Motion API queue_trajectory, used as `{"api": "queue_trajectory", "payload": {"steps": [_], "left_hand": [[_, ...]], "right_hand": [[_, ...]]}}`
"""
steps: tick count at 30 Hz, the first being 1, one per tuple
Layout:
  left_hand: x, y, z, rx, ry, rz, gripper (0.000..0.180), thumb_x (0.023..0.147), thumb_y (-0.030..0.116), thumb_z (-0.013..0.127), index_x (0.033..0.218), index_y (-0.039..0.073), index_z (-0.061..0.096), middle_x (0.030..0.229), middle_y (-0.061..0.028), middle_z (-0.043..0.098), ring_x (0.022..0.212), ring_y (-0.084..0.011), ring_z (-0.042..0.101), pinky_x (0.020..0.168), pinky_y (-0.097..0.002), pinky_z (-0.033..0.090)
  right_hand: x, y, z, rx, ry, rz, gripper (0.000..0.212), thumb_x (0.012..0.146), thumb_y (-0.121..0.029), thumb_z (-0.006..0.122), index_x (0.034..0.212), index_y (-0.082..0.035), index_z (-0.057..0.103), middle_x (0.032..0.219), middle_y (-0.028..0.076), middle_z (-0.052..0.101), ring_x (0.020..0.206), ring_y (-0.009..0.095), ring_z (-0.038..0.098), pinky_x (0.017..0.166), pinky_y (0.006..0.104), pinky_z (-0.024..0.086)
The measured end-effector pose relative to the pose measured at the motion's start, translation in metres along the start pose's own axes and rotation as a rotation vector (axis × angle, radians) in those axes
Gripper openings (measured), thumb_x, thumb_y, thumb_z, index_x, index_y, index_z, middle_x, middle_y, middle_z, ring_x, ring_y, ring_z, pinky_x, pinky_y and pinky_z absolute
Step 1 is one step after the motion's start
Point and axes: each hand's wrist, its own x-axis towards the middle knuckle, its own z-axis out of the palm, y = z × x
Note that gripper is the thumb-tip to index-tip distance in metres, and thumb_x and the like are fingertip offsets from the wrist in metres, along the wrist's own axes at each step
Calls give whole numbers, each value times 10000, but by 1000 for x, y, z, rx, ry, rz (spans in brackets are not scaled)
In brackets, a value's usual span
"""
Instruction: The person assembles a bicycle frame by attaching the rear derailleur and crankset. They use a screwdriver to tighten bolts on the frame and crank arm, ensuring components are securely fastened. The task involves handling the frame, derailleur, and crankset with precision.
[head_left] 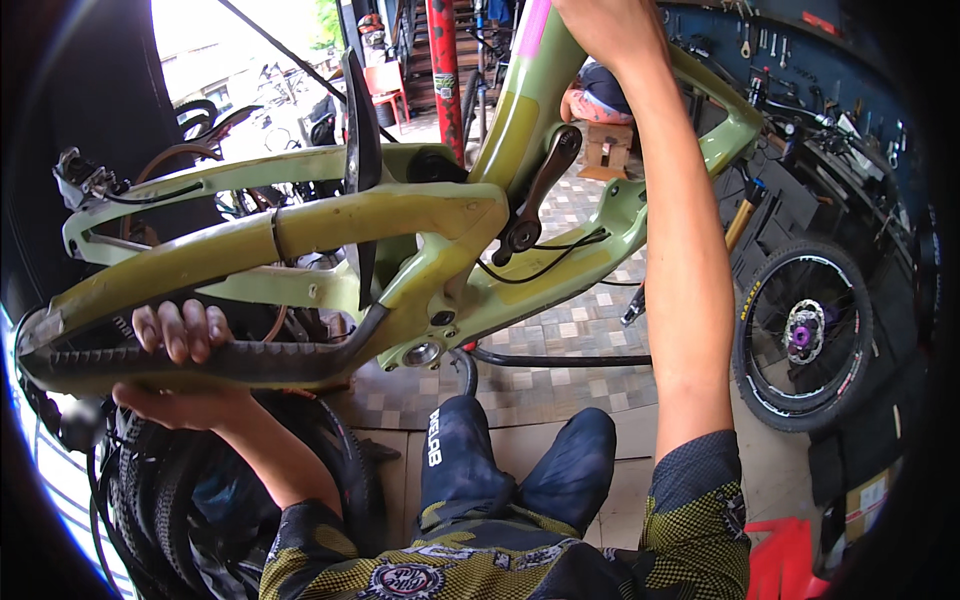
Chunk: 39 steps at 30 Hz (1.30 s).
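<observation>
A green full-suspension bicycle frame (335,228) spans the view in front of me, wheels off. My left hand (185,350) is closed round its near rear stay, fingers over a black ribbed guard (255,360) and thumb side beneath. Up at the top edge, my right hand (615,40) lies against a frame tube next to a pink strip (534,30); its fingers are hidden. A dark crank arm (548,185) sits at the middle of the frame. Left of it a long black pointed piece (362,150) stands upright. A black cable (530,275) loops loosely nearby.
Behind the frame rises a red post (444,75). To the right, a wheel with a brake disc (803,335) stands by a dark cluttered bench (850,190). Several tyres (170,480) are stacked at lower left. Another person (600,95) is low down beyond my right arm.
</observation>
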Motion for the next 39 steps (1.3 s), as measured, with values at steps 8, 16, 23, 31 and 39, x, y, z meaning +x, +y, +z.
{"api": "queue_trajectory", "payload": {"steps": [8, 16, 23, 31, 39], "left_hand": [[-3, -38, 12, -204, -42, 106, 426, 1058, 525, 614, 1021, 112, 515, 732, -56, 607, 622, -178, 620, 591, -316, 539], [-15, -55, 13, -215, 14, 72, 424, 1078, 497, 576, 988, 87, 511, 671, -57, 561, 534, -169, 597, 525, -317, 580], [-3, -61, 25, -234, -1, 150, 447, 1083, 532, 530, 1050, 86, 512, 679, -56, 537, 508, -169, 543, 483, -317, 540], [-4, -59, 20, -216, -58, 107, 510, 1057, 610, 531, 1142, 107, 549, 715, -59, 549, 542, -181, 537, 493, -331, 515], [-7, -56, 23, -185, -41, 101, 581, 1037, 666, 530, 1184, 105, 571, 739, -59, 549, 559, -185, 528, 507, -335, 494]], "right_hand": [[-7, 20, 15, -17, 124, -166, 559, 963, -517, 656, 1212, -17, 673, 1097, 225, 733, 1075, 388, 707, 950, 465, 524], [-51, 79, -7, -129, 194, -461, 632, 991, -379, 734, 1452, 13, 551, 1370, 175, 597, 1244, 294, 596, 1066, 406, 460], [-198, 80, 15, 253, 95, 7, 334, 965, -67, 670, 1287, 11, 626, 1035, 66, 703, 900, 128, 658, 839, 291, 528], [-229, 83, 45, 85, -100, 13, 134, 797, -6, 733, 924, -14, 693, 794, 133, 697, 730, 349, 697, 659, 394, 523], [-230, 86, 41, 15, -34, -97, 100, 799, 0, 741, 888, -37, 712, 807, 108, 714, 722, 328, 695, 652, 396, 519]]}}
